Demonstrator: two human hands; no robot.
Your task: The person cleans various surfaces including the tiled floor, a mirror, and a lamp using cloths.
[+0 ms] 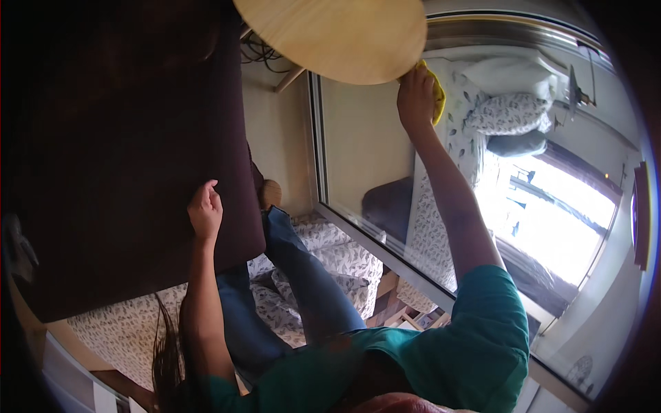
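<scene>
My right hand [417,98] is stretched forward and grips a yellow cloth [439,98]. It is just below the rim of a pale round wooden top [341,41], over a large mirrored panel [366,134] with a metal frame [382,250]; whether the cloth touches the panel is hard to tell. My left hand [205,210] hovers over or rests on a dark brown upholstered piece [129,196]. Its fingers are loosely curled and nothing shows in them.
Bedding with a leaf print [330,258] lies beside my legs. A wooden leg [290,78] and dark cables [261,51] show under the round top. The panel reflects a pillow [511,113] and a bright window [552,201].
</scene>
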